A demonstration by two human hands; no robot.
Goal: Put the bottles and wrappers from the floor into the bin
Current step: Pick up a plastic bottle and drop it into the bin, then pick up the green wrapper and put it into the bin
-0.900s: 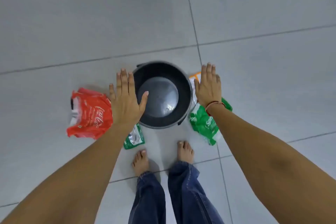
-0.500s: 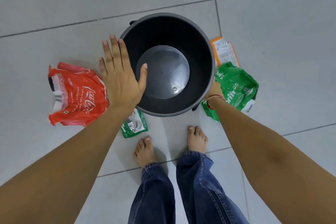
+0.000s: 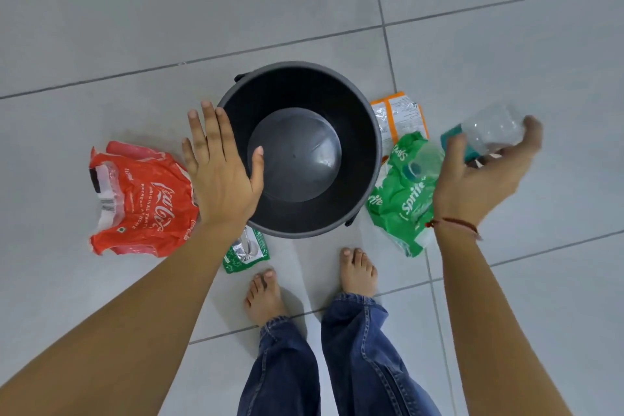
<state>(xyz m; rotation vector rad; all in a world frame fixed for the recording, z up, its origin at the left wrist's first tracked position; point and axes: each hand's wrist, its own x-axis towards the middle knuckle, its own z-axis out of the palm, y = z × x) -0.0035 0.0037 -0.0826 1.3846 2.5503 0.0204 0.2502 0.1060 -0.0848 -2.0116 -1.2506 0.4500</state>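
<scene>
Seen from the head camera, a person stands barefoot before a round black plastic bin (image 3: 366,132) on the grey tiled floor (image 3: 135,27). The right hand (image 3: 479,179), raised to the bin's right, has its grip closed around a clear plastic bottle with a teal label (image 3: 489,132). The left hand (image 3: 221,172) hovers flat and empty over the bin's left rim. A crumpled red plastic wrapper (image 3: 141,199) lies left of the bin, a crumpled green plastic wrapper (image 3: 401,193) right of it.

All I've got around me is a pale grey tiled floor (image 3: 135,10), glossy enough to catch soft even light, with thin dark grout lines (image 3: 381,10) crossing out beyond my fingertips and more running under my bare feet (image 3: 358,270) back below them.
</scene>
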